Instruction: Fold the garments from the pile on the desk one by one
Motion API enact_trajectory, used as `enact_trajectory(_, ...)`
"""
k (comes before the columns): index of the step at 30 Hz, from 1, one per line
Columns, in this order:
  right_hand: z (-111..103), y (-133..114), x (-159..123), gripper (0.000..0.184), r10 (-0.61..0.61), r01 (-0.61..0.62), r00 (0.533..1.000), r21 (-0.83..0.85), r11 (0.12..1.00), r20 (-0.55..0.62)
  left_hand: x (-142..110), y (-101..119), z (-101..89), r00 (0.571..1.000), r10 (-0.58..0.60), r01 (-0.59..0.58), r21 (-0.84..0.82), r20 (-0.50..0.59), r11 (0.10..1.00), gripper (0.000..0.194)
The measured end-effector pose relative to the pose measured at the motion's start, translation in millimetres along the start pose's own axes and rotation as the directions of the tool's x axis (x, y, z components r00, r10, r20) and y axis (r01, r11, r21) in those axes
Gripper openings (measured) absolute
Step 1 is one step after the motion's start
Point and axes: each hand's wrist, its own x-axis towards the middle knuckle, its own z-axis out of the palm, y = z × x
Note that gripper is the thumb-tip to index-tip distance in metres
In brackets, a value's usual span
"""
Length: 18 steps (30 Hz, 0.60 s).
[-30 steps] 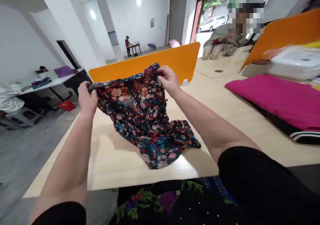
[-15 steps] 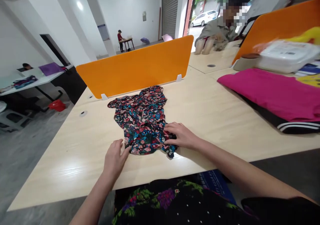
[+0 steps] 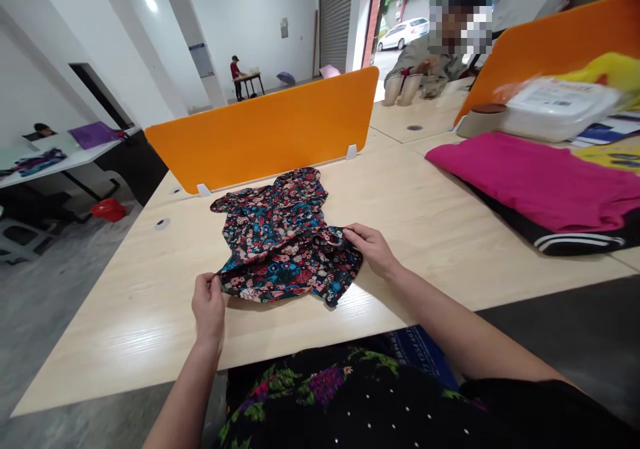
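Note:
A dark floral garment (image 3: 280, 236), patterned in red, blue and pink, lies spread and wrinkled on the pale wooden table (image 3: 165, 289). My left hand (image 3: 209, 302) pinches its near left edge between thumb and fingers. On the other side, my right hand (image 3: 373, 248) grips the right edge, slightly farther from me. Between the two hands the cloth is stretched and lifted into a crosswise fold. The far part of the garment rests flat near the orange divider. Exactly which garment it is cannot be made out.
An orange divider (image 3: 265, 129) stands along the table's far edge. To the right lie a folded magenta and black garment (image 3: 540, 176) and a clear plastic box (image 3: 560, 106). A person (image 3: 425, 62) sits across the table beside two cups (image 3: 401, 89).
Both hands went from resting on the garment's sides to gripping its edges. They moved apart, pulling the near part wider and raising a fold. The view shifted slightly.

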Motion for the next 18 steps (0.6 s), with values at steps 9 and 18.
enact_trajectory(9, 7, 7, 3, 0.037, 0.177, -0.147, 0.98, 0.258, 0.955, -0.096, 22, -13, -22.1, 0.885, -0.466, 0.371, -0.594, -0.007, 0.713, 0.023)
enact_trajectory(18, 10, -3, -3, 0.037, 0.285, -0.356, 0.931, 0.386, 0.851, 0.23, 10, -6, -30.9, 0.955, 0.282, -0.293, 0.401, 0.088, 0.868, 0.021)
